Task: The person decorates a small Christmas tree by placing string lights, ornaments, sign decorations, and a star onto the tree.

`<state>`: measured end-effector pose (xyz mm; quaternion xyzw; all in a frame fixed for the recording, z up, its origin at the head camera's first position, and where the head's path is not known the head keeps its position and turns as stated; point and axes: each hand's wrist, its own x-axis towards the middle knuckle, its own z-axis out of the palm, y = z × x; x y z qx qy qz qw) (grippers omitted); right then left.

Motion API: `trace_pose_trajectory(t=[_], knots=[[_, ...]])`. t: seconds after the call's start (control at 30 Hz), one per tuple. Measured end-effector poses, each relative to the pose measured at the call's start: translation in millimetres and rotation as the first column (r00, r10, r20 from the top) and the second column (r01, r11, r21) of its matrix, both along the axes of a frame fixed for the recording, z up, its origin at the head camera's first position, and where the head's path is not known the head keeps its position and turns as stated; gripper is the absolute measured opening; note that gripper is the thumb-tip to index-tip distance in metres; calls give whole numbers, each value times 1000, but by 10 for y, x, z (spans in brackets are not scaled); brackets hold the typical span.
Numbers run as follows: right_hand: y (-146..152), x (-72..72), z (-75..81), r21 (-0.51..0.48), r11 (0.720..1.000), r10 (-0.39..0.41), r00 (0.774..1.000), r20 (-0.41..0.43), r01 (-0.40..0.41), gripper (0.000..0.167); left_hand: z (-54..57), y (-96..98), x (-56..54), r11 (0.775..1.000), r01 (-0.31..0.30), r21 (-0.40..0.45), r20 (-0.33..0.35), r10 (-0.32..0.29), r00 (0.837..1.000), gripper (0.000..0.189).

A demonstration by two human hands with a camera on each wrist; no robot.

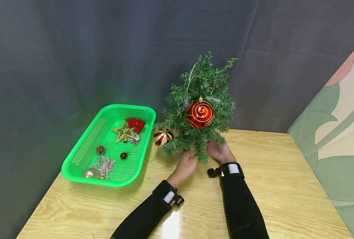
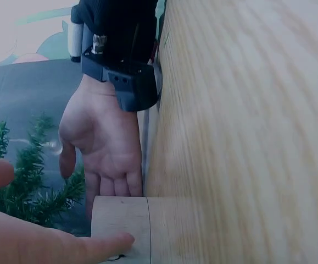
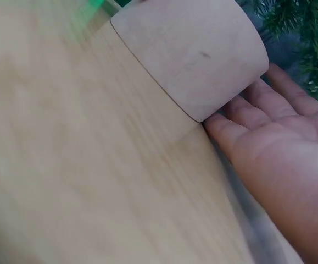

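Note:
A small artificial Christmas tree (image 1: 205, 79) stands upright at the back of the table on a round, pale wooden base (image 3: 194, 58). A large red bauble (image 1: 199, 114) with a gold swirl hangs at its front, and a striped red-and-gold bauble (image 1: 163, 137) hangs low on its left. My left hand (image 1: 185, 167) is under the lower branches. One extended finger (image 2: 101, 248) touches the base in the left wrist view. On the base's other side is my right hand (image 1: 220, 151), its straight fingers (image 3: 255, 107) along the wood. Branches partly cover both hands in the head view.
Left of the tree sits a green basket (image 1: 148, 116). Inside are a gold star (image 1: 124, 132), a red bow (image 1: 136, 124), a pinecone (image 1: 100, 149), a small dark red ball (image 1: 123, 155), a glittery snowflake (image 1: 105, 166) and a pale bulb ornament (image 1: 91, 173). A grey curtain (image 1: 75, 56) hangs behind.

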<state>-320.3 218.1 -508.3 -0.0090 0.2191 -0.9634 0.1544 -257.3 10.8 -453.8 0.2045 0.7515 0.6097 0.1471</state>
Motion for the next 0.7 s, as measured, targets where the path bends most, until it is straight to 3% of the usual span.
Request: trace_pose_trajectory(t=[0.03, 0.1, 0.2, 0.3, 0.33, 0.37, 0.43, 0.53, 0.6, 0.7], knots=[[-14, 3, 3, 51, 999, 17, 995, -94, -13, 32, -1, -4, -14, 1000, -25, -9, -9, 25, 1000, 46], [-36, 8, -3, 43, 999, 2, 993, -119, 3, 28, -55, 1, -54, 996, -87, -16, -25, 86, 996, 38], [-95, 54, 29, 40, 994, -101, 995, -3, 101, 19, -135, 5, -100, 987, -161, -2, -3, 161, 987, 33], [-128, 74, 33, 17, 978, -208, 964, 165, 208, 22, -160, 6, -112, 983, -182, 11, 37, 181, 983, 39], [-130, 45, -28, 28, 968, -249, 939, 235, 250, 25, -172, -7, -109, 983, -182, 23, 47, 180, 982, 43], [-119, 34, -106, 33, 967, -254, 935, 247, 254, 33, -175, -18, -104, 985, -172, 33, 58, 170, 984, 42], [47, -177, -545, 37, 973, -231, 950, 210, 229, 45, -146, -55, -83, 987, -146, 59, 86, 141, 986, 43], [222, -398, -988, 47, 984, -176, 976, 129, 171, 51, -174, -94, -110, 988, -116, 106, 74, 109, 991, 43], [242, -412, -1016, -9, 988, -154, 978, 139, 157, 53, -219, -100, -138, 988, -109, 111, 49, 104, 993, 43], [61, -155, -562, -147, 976, -132, 973, 187, 161, 46, -787, -49, -415, 991, -62, 116, -73, 71, 995, 42]])
